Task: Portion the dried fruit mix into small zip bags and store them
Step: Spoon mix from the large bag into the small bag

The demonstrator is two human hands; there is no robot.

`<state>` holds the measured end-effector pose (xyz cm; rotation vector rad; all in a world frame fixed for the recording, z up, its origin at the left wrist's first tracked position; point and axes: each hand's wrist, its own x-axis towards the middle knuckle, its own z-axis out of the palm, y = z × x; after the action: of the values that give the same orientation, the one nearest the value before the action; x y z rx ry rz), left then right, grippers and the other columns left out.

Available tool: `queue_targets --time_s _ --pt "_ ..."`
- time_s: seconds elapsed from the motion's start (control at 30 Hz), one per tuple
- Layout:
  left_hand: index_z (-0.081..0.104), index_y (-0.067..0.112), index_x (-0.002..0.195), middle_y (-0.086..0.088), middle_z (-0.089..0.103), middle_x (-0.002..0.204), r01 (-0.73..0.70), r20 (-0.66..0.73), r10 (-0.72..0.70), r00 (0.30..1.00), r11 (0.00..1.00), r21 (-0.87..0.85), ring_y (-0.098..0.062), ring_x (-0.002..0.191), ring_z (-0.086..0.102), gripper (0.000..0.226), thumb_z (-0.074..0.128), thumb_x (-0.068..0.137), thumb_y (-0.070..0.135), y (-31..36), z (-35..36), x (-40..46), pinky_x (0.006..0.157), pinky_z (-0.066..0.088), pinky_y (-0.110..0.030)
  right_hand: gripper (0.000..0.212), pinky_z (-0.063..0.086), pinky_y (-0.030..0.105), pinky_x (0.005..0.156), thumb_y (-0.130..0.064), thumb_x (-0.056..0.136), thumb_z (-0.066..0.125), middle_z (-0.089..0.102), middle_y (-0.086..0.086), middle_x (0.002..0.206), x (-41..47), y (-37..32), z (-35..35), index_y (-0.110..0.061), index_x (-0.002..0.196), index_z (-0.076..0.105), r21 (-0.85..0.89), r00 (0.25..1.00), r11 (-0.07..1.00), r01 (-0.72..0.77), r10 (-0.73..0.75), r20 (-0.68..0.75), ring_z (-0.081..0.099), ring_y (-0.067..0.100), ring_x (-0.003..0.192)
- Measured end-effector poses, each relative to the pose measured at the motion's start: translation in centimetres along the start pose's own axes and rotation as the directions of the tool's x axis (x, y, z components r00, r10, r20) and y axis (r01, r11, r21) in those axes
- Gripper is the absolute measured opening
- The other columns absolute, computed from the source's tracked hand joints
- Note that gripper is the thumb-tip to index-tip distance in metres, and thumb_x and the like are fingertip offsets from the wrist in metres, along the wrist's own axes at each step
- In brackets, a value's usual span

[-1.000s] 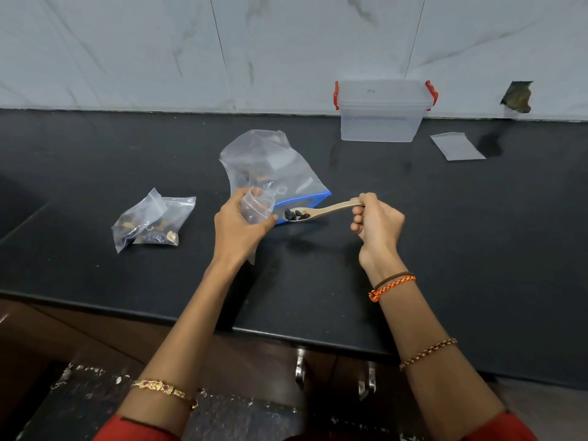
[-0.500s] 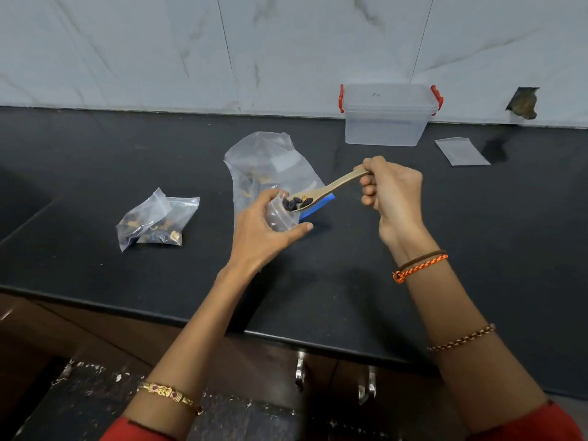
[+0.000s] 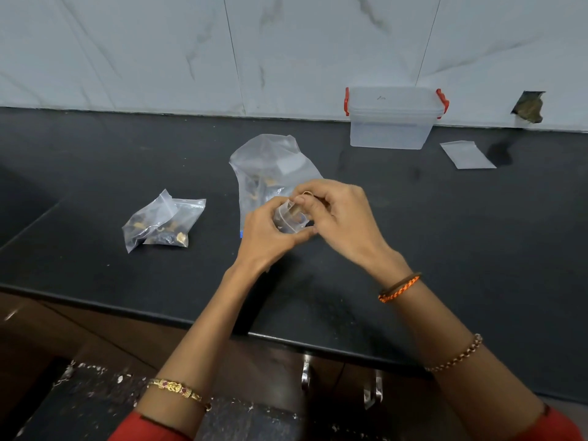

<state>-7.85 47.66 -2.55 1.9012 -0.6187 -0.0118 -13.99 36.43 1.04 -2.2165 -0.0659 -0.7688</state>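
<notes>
Pinching limp, light, slippery zip bag (image 3: 291, 218) by its rim over counter (image 3: 95, 173): left hand (image 3: 270, 237) curled round mouth, right hand (image 3: 337, 214) fingers gripping spoon (image 3: 307, 195) inside.

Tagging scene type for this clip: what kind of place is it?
Likely a home kitchen: a dark stone counter against a marble-look tiled wall, cabinet handles under the edge, and a clip-lid plastic container at the back.

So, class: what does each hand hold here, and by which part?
Left hand grips the small zip bag around its open mouth. Right hand grips the wooden spoon by its handle, mostly hidden.
</notes>
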Motion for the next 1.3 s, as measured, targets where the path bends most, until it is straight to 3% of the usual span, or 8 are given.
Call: queue_targets --time_s 0.17,0.27,0.43,0.63,0.93,1.03,1.13,1.3 --pt "0.066 0.013 0.105 0.006 0.069 0.080 0.022 -0.047 -0.022 0.999 1.000 -0.003 0.004 0.071 0.063 0.048 0.086 0.062 0.020 -0.7 -0.9 0.2 0.066 0.048 -0.008 0.020 0.048 0.017 0.065 -0.014 0.084 0.054 0.065 -0.009 0.077 0.7 0.3 -2.7 -0.007 0.088 0.072 -0.018 0.988 0.989 0.148 -0.147 0.047 0.060 0.006 0.072" --pt "0.067 0.011 0.105 -0.007 0.070 0.082 0.061 -0.130 -0.050 0.990 0.994 0.085 -0.015 0.074 0.064 0.056 0.084 0.056 0.031 -1.0 -1.5 0.3 0.068 0.052 -0.024 0.016 0.047 0.013 0.053 -0.009 0.090 0.054 0.062 -0.004 0.066 0.3 1.3 -3.1 -0.011 0.085 0.070 0.261 0.987 0.956 -0.136 0.155 -0.051 0.057 0.003 0.056" --pt "0.060 0.017 0.109 -0.007 0.069 0.094 0.167 -0.248 -0.075 0.966 0.912 0.375 -0.031 0.091 0.062 0.044 0.075 0.068 0.026 -1.6 -2.6 0.7 0.075 0.050 -0.038 0.024 0.044 0.012 0.043 -0.010 0.093 0.053 0.056 -0.004 0.052 -1.1 3.4 -3.1 -0.009 0.073 0.065 0.725 0.610 0.453 -0.519 0.790 -0.057 0.050 0.001 0.043" --pt "0.057 0.018 0.114 -0.012 0.066 0.092 0.172 -0.205 -0.075 0.976 0.841 0.513 -0.036 0.090 0.058 0.036 0.062 0.078 0.018 -2.6 -2.3 1.4 0.066 0.036 -0.031 0.022 0.046 0.012 0.044 -0.011 0.093 0.052 0.056 0.000 0.059 -2.6 4.5 -2.0 -0.007 0.076 0.064 0.694 0.524 0.382 -0.610 0.851 -0.009 0.052 0.003 0.045" --pt "0.064 0.015 0.096 -0.002 0.065 0.081 0.215 -0.424 -0.173 0.889 0.975 0.052 -0.025 0.082 0.061 0.022 0.064 0.075 0.023 -2.9 -2.0 1.6 0.077 0.047 -0.034 0.010 0.056 0.018 0.057 0.000 0.087 0.054 0.063 0.005 0.065 -1.7 3.2 2.6 0.003 0.088 0.064 0.703 0.536 0.444 -0.556 0.837 -0.106 0.062 0.005 0.051" --pt "0.063 0.021 0.084 0.001 0.065 0.082 0.192 -0.420 -0.264 0.868 0.959 -0.206 -0.015 0.073 0.059 0.016 0.067 0.069 0.017 -2.6 -2.3 2.0 0.074 0.049 -0.033 0.012 0.057 0.032 0.066 -0.004 0.081 0.056 0.067 0.004 0.063 -0.5 2.6 4.8 -0.007 0.074 0.064 0.461 0.610 0.652 -0.602 0.748 -0.261 0.066 0.018 0.059" --pt "0.062 0.016 0.084 -0.004 0.064 0.087 0.150 -0.437 -0.294 0.850 0.931 -0.334 -0.014 0.075 0.058 0.015 0.069 0.073 0.009 -2.4 -2.2 2.4 0.072 0.047 -0.026 0.011 0.041 0.026 0.064 -0.008 0.084 0.054 0.069 0.010 0.072 0.3 2.5 6.1 -0.007 0.077 0.063 0.128 0.776 0.835 -0.535 0.545 -0.317 0.064 0.026 0.071" --pt "0.059 0.023 0.076 -0.006 0.063 0.084 0.087 -0.406 -0.263 0.875 0.912 -0.401 -0.011 0.073 0.059 0.023 0.069 0.075 0.002 -2.3 -2.0 2.9 0.066 0.049 -0.018 0.016 0.041 0.035 0.066 -0.013 0.093 0.048 0.068 0.016 0.083 1.4 3.2 7.0 -0.002 0.092 0.059 -0.173 0.891 0.889 -0.424 0.376 -0.254 0.061 0.031 0.078"
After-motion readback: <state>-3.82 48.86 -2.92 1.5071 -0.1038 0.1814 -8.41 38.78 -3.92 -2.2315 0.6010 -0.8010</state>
